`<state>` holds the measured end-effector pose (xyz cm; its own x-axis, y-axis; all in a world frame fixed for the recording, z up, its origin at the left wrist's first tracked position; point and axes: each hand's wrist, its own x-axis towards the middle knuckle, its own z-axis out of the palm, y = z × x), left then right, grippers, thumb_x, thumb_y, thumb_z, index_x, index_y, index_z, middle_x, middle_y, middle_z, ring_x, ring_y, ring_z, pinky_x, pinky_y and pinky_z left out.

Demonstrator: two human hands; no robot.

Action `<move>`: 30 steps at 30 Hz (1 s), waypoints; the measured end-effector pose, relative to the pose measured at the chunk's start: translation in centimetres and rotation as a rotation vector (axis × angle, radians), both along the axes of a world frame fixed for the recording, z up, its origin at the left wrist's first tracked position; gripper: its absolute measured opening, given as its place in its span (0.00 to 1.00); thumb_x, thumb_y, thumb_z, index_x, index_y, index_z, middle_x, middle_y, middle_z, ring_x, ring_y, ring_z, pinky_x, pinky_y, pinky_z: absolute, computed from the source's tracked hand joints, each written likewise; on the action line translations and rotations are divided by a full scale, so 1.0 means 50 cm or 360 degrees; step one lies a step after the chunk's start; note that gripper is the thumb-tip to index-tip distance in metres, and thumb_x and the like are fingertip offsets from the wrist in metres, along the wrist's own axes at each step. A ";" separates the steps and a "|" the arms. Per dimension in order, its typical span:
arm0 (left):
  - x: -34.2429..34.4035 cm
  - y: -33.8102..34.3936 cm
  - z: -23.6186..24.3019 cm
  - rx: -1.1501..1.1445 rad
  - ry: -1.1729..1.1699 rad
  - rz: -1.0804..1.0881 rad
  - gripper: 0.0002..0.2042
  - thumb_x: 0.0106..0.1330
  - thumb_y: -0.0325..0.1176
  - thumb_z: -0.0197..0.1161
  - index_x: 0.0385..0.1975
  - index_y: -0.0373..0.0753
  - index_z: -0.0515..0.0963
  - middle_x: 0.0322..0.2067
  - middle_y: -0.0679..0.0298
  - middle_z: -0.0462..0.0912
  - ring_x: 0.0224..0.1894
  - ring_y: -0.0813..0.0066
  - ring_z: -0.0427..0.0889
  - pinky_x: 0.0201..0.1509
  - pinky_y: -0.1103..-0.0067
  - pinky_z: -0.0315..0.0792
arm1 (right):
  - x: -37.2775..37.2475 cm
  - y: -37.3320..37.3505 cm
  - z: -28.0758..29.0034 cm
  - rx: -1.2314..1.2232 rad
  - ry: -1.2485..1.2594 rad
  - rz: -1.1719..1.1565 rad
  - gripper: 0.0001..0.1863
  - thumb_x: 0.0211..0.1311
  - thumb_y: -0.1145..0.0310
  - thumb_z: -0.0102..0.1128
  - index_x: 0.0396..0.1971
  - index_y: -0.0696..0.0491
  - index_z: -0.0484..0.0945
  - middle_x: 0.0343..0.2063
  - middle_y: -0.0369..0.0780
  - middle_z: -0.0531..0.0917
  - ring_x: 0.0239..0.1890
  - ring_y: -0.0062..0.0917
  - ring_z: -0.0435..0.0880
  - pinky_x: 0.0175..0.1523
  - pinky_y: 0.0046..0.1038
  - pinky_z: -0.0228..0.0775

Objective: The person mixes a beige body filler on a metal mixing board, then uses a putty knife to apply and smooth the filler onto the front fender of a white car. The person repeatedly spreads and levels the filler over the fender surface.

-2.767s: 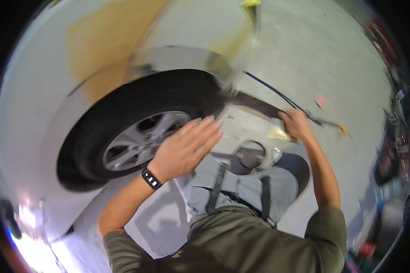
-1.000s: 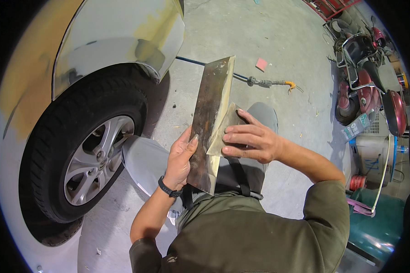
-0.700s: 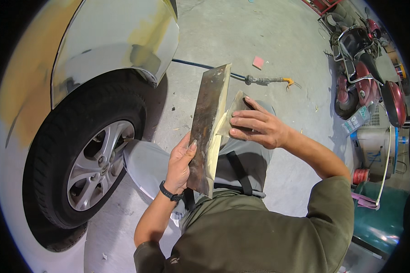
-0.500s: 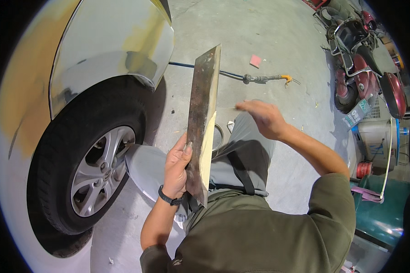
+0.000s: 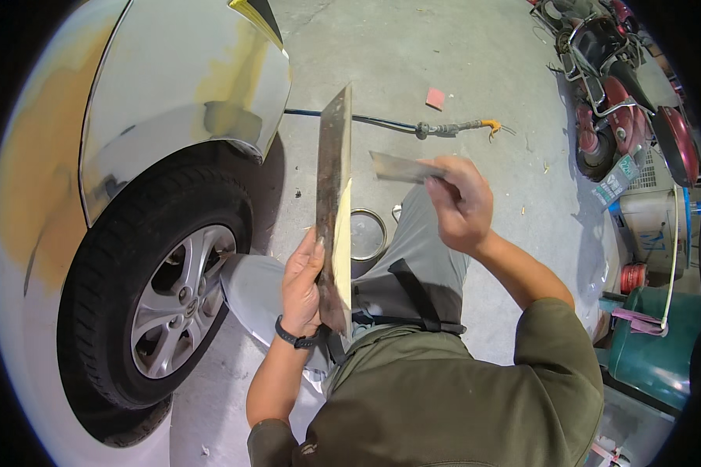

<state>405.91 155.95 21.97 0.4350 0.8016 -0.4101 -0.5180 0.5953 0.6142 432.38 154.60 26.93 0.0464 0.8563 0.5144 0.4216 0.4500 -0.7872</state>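
Note:
My left hand (image 5: 300, 282) grips the lower part of a long, dark, stained mixing board (image 5: 331, 183). The board stands nearly edge-on, and a layer of cream-coloured putty (image 5: 342, 237) lies along its right side. To the right of it, my right hand (image 5: 466, 204) is closed on a flat, grey putty knife (image 5: 401, 166). Its blade is smeared by motion and points left toward the board, apart from it. Below the blade, between my legs, an open round tin (image 5: 368, 233) is partly hidden by the board.
At left stands a car with a black-tyred wheel (image 5: 183, 303) and a white fender (image 5: 160, 101) bearing yellowish patches. A hose with an orange-tipped air gun (image 5: 491, 124) and a pink pad (image 5: 435, 98) lie on the concrete. Red motor scooters (image 5: 623, 109) and a green container (image 5: 650, 346) line the right side.
The board has turned more edge-on. My right hand has turned, bringing the putty knife's blade into sight. More of the tin shows now.

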 end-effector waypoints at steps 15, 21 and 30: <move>0.020 0.008 0.054 0.0179 -0.0071 0.0023 0.26 0.86 0.36 0.53 0.79 0.34 0.62 0.23 0.70 0.71 0.14 0.83 0.68 0.19 0.81 0.72 | 0.026 -0.009 -0.004 -0.0039 0.0035 -0.0367 0.19 0.73 0.83 0.59 0.61 0.60 0.83 0.38 0.36 0.84 0.38 0.17 0.77 0.46 0.23 0.71; 0.070 0.001 0.050 0.0060 -0.0070 -0.0052 0.26 0.86 0.36 0.54 0.78 0.33 0.63 0.26 0.70 0.75 0.18 0.83 0.72 0.24 0.82 0.73 | -0.011 -0.016 0.037 -0.0013 0.0402 -0.0259 0.17 0.72 0.84 0.59 0.58 0.63 0.84 0.42 0.40 0.89 0.44 0.24 0.86 0.55 0.30 0.79; 0.047 0.006 0.075 0.0194 -0.0071 0.0008 0.27 0.87 0.37 0.52 0.80 0.34 0.60 0.22 0.70 0.70 0.15 0.83 0.69 0.22 0.82 0.72 | 0.004 -0.016 -0.065 -0.0017 -0.0247 -0.0251 0.26 0.67 0.89 0.55 0.63 0.59 0.83 0.58 0.50 0.88 0.60 0.38 0.89 0.66 0.35 0.79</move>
<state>408.25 156.26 25.72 0.4464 0.8465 -0.2900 -0.5494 0.5151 0.6579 432.56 153.79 23.66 0.1012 0.8502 0.5167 0.6026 0.3609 -0.7118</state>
